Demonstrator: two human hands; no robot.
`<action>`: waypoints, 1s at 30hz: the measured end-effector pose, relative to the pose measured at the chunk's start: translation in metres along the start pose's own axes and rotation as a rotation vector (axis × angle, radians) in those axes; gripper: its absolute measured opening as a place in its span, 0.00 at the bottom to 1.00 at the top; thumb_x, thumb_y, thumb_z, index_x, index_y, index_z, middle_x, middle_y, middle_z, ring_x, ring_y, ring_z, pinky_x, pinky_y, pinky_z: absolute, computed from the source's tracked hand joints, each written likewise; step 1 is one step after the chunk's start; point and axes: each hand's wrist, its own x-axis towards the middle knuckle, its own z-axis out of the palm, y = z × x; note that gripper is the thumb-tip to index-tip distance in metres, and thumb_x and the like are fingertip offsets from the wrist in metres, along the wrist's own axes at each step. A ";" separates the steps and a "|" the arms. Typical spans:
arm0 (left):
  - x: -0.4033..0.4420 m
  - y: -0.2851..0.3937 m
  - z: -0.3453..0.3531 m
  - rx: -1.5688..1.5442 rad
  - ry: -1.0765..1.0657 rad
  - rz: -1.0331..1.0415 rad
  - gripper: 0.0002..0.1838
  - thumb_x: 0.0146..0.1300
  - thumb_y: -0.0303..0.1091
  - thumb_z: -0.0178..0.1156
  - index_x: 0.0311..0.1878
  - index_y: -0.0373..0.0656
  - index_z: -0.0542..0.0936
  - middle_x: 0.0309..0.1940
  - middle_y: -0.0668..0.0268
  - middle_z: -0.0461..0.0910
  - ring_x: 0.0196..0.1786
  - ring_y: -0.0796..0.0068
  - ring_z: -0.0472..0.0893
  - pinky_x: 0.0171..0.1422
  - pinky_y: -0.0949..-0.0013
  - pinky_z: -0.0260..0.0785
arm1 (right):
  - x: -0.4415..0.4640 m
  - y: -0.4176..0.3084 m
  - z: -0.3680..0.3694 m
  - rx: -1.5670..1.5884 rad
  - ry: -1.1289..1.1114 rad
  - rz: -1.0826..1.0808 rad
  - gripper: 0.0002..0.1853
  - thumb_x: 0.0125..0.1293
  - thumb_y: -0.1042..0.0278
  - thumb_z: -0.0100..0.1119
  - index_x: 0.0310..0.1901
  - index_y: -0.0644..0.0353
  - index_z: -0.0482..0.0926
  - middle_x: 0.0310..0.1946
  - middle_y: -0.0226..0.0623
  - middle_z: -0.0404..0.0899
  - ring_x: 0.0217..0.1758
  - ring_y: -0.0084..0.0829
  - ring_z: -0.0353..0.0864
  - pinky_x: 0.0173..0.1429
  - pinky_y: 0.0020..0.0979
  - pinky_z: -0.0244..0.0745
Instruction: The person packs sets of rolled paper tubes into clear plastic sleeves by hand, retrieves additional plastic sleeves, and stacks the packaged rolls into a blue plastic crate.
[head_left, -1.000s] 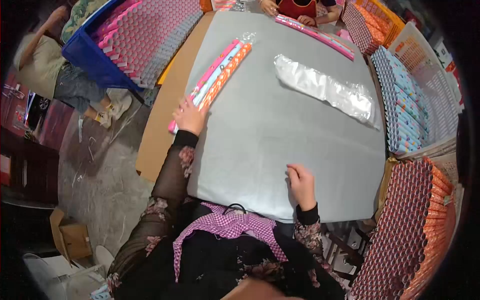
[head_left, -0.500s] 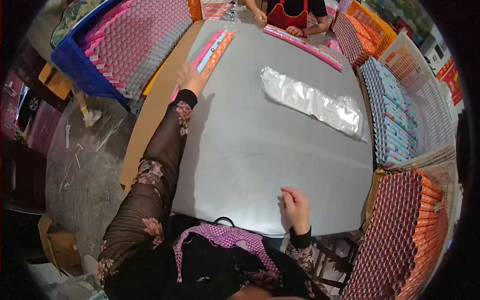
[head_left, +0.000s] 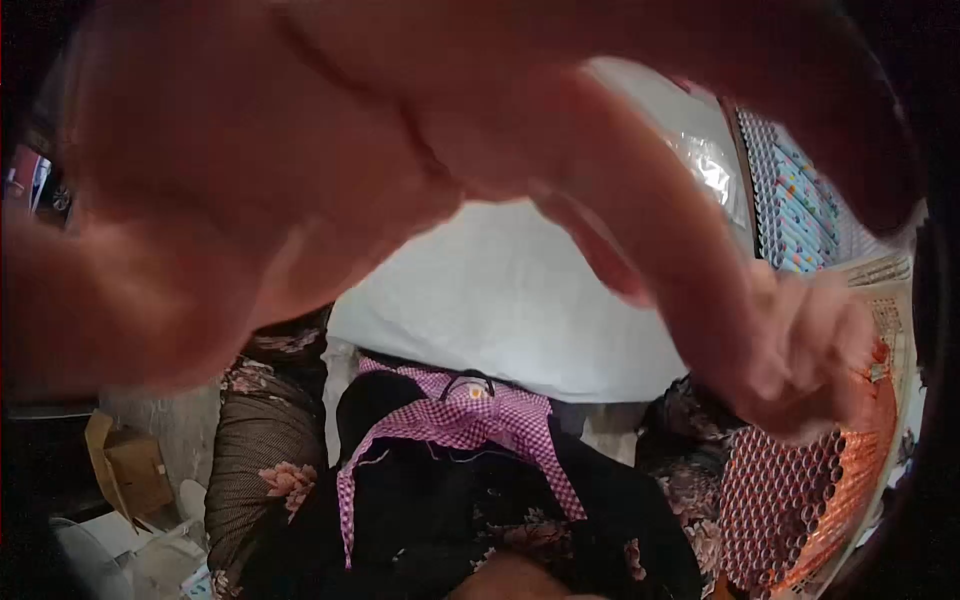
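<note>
Both my hands are raised right up to the camera and fill much of the view, blurred. My left hand (head_left: pixel 200 230) covers the upper left, very close to the lens. On the right, my right hand (head_left: pixel 800 350) shows bent, smeared fingers. Where one hand ends and the other begins is hard to make out across the top. Whether either holds anything does not show. Below them lies the grey tabletop (head_left: pixel 480 300), partly hidden. A clear plastic bag (head_left: pixel 712 170) rests on it at the right.
Patterned blue rolls (head_left: pixel 805 215) lie stacked at the right. Orange rolls (head_left: pixel 780 500) fill a basket below them. A cardboard box (head_left: pixel 135 470) stands on the floor at lower left. A pink checked apron (head_left: pixel 470 415) hangs at my front.
My left hand has left the pink, blue and orange rolls at the table's far left and come up to the camera. My right hand has risen from the near table edge.
</note>
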 end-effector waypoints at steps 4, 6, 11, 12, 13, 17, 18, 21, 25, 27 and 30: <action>0.011 -0.005 0.006 0.020 0.020 0.050 0.46 0.68 0.66 0.47 0.77 0.39 0.54 0.64 0.46 0.71 0.55 0.61 0.80 0.58 0.59 0.71 | 0.003 -0.018 -0.004 -0.013 -0.094 -0.072 0.16 0.74 0.55 0.51 0.51 0.58 0.78 0.43 0.38 0.78 0.31 0.33 0.81 0.51 0.43 0.74; 0.025 -0.004 0.009 0.033 0.021 0.100 0.46 0.68 0.66 0.47 0.77 0.39 0.54 0.64 0.46 0.71 0.55 0.61 0.79 0.58 0.60 0.71 | 0.054 -0.008 0.030 -0.068 -0.169 -0.130 0.15 0.74 0.56 0.51 0.50 0.59 0.78 0.43 0.38 0.78 0.31 0.34 0.80 0.51 0.43 0.74; 0.055 -0.004 0.011 0.058 0.025 0.166 0.47 0.67 0.67 0.47 0.76 0.38 0.54 0.65 0.46 0.70 0.54 0.62 0.79 0.57 0.61 0.71 | 0.015 -0.042 -0.012 -0.170 -0.319 -0.256 0.14 0.73 0.58 0.50 0.48 0.60 0.78 0.42 0.40 0.78 0.32 0.35 0.80 0.50 0.45 0.73; 0.059 -0.004 0.014 0.057 0.029 0.163 0.48 0.67 0.67 0.47 0.76 0.38 0.54 0.66 0.46 0.69 0.54 0.62 0.79 0.56 0.61 0.71 | 0.010 -0.045 -0.014 -0.182 -0.337 -0.272 0.14 0.72 0.59 0.50 0.48 0.60 0.78 0.41 0.40 0.78 0.33 0.36 0.80 0.50 0.45 0.73; 0.063 -0.005 0.017 0.058 0.032 0.160 0.48 0.67 0.68 0.47 0.76 0.38 0.54 0.66 0.46 0.69 0.54 0.63 0.79 0.56 0.61 0.71 | 0.005 -0.049 -0.016 -0.193 -0.355 -0.289 0.14 0.72 0.59 0.50 0.48 0.60 0.79 0.41 0.40 0.78 0.33 0.36 0.80 0.50 0.45 0.73; 0.078 -0.004 0.025 0.073 0.055 0.152 0.49 0.66 0.68 0.47 0.76 0.37 0.53 0.66 0.46 0.68 0.53 0.64 0.79 0.55 0.62 0.70 | -0.005 -0.060 -0.023 -0.231 -0.444 -0.357 0.13 0.71 0.61 0.50 0.46 0.61 0.79 0.40 0.41 0.78 0.34 0.37 0.79 0.50 0.46 0.73; 0.081 -0.002 0.026 0.082 0.064 0.156 0.49 0.66 0.69 0.47 0.76 0.37 0.53 0.67 0.46 0.68 0.53 0.64 0.79 0.55 0.63 0.70 | -0.005 -0.063 -0.025 -0.239 -0.475 -0.376 0.13 0.71 0.61 0.50 0.46 0.61 0.79 0.40 0.41 0.78 0.34 0.38 0.79 0.50 0.47 0.73; 0.088 0.006 0.028 0.121 0.096 0.165 0.50 0.66 0.69 0.47 0.76 0.37 0.53 0.67 0.46 0.67 0.52 0.64 0.79 0.55 0.63 0.70 | -0.006 -0.071 -0.025 -0.250 -0.572 -0.439 0.13 0.71 0.63 0.49 0.45 0.62 0.79 0.39 0.42 0.78 0.34 0.39 0.79 0.50 0.47 0.73; 0.090 0.018 0.030 0.181 0.146 0.150 0.51 0.65 0.70 0.48 0.76 0.36 0.53 0.68 0.47 0.66 0.51 0.65 0.78 0.54 0.64 0.70 | -0.009 -0.078 -0.021 -0.241 -0.686 -0.520 0.12 0.70 0.64 0.49 0.43 0.63 0.80 0.39 0.43 0.78 0.35 0.40 0.79 0.50 0.49 0.73; 0.088 0.023 0.032 0.208 0.167 0.118 0.51 0.65 0.70 0.48 0.76 0.36 0.53 0.68 0.47 0.66 0.51 0.66 0.78 0.53 0.65 0.70 | -0.016 -0.079 -0.017 -0.229 -0.719 -0.557 0.12 0.69 0.65 0.49 0.43 0.63 0.80 0.38 0.43 0.77 0.36 0.41 0.79 0.50 0.49 0.72; 0.083 0.029 0.036 0.244 0.205 0.066 0.52 0.64 0.71 0.48 0.76 0.35 0.53 0.69 0.47 0.65 0.50 0.67 0.78 0.53 0.65 0.70 | -0.026 -0.081 -0.011 -0.206 -0.768 -0.605 0.12 0.69 0.67 0.48 0.42 0.64 0.80 0.38 0.44 0.77 0.36 0.42 0.78 0.50 0.50 0.72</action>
